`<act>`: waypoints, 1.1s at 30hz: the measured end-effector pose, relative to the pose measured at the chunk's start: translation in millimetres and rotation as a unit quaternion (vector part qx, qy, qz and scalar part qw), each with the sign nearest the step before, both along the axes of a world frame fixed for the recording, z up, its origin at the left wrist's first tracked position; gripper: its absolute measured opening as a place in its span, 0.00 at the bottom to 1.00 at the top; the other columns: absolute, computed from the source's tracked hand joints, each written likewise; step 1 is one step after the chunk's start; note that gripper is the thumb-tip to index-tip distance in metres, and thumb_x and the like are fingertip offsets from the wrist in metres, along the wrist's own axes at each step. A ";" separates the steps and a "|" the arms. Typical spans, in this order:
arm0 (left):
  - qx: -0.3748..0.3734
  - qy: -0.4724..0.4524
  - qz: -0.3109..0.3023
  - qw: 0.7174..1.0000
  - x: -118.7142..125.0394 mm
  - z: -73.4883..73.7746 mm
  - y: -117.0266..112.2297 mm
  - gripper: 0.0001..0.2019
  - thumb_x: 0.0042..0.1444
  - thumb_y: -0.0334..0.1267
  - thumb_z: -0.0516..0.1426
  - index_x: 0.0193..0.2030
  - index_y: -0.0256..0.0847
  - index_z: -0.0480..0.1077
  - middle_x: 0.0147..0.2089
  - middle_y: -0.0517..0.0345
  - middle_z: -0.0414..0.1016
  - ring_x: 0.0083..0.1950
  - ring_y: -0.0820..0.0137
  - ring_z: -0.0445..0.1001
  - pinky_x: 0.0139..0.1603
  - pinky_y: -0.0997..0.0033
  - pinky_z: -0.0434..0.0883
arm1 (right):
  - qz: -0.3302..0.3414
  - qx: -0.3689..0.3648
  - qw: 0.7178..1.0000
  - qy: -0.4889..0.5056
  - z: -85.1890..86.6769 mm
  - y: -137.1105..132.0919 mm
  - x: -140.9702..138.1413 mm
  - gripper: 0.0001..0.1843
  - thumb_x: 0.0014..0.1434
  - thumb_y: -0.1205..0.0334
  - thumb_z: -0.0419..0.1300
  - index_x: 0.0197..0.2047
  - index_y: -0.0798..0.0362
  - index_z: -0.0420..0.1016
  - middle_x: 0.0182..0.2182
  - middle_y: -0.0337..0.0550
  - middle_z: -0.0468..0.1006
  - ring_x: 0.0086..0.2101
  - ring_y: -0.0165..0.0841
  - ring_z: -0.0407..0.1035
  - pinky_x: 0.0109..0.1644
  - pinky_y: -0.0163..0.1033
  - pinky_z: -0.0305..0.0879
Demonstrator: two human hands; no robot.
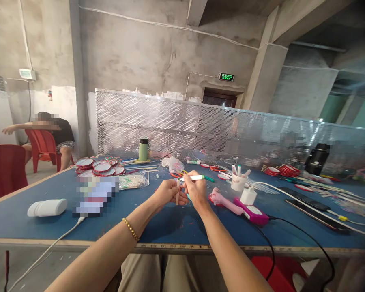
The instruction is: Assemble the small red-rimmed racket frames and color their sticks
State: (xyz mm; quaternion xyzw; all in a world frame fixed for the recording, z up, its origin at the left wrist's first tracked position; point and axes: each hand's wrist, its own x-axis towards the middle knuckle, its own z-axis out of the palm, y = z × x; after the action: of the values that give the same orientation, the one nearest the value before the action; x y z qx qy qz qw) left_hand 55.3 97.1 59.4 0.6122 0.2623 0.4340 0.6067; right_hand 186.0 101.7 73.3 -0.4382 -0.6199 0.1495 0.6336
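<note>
My left hand (166, 192) is closed on a thin, flat wooden stick (177, 195), held upright just above the blue table. My right hand (197, 192) grips a marker (195, 177) with a white barrel and a green end, pointing left toward the stick. The marker's tip is too small to make out, so I cannot tell whether it touches the wood. To the right of my right hand lies a pink glue gun (228, 202). A white cup (239, 182) of markers stands behind it.
On the left are a phone (99, 194), a white case (47, 207), red-rimmed discs (101, 166) and a bagged bundle of sticks (132, 181). A green bottle (143, 151) stands behind. Right: a purple power block (252, 211), cables, dark phones (305, 200), a black flask (318, 159).
</note>
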 end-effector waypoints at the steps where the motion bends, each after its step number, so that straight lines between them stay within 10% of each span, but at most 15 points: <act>1: 0.001 -0.001 -0.001 1.000 0.0 -0.1 0.0 0.16 0.53 0.47 0.63 0.32 0.37 0.65 0.28 0.51 0.79 0.30 0.64 0.81 0.37 0.64 0.77 | 0.000 0.000 1.000 0.002 0.0 -0.2 0.0 0.09 0.54 0.57 0.55 0.25 0.50 0.65 0.16 0.33 0.69 0.15 0.27 0.60 0.19 0.32 0.55; 33: -0.003 0.003 0.000 1.000 -0.3 0.4 -0.3 0.09 0.58 0.39 0.59 0.33 0.36 0.65 0.28 0.49 0.79 0.30 0.64 0.81 0.36 0.65 0.77 | -0.008 0.005 1.000 0.002 -1.5 2.2 0.9 0.09 0.54 0.57 0.56 0.25 0.50 0.65 0.15 0.33 0.68 0.15 0.27 0.60 0.19 0.32 0.55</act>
State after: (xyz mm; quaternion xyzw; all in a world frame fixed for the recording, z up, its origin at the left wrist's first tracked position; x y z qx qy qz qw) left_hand 55.0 96.8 59.8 0.6116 0.2658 0.4310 0.6078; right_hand 186.9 104.0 71.8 -0.4400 -0.6154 0.1422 0.6384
